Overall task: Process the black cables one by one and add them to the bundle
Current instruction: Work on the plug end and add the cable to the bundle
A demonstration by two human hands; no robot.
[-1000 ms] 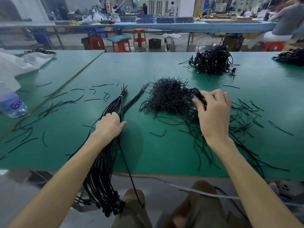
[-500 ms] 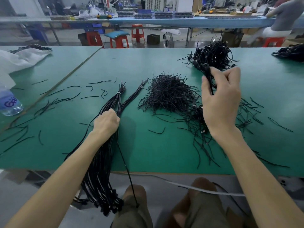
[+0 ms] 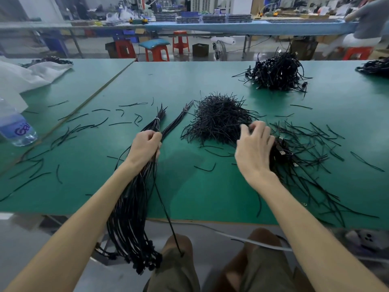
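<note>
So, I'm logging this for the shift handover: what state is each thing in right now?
bundle: tied near its top, tail hanging off the table edge.
left hand: grips the bundle.
loose cables: tangled, unbundled.
right hand: fingers curled at the loose cables; grip unclear.

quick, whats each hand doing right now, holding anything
Left hand: closed, gripping the cable bundle.
Right hand: fingers curled over the loose cables; whether it grips one cannot be told.
</note>
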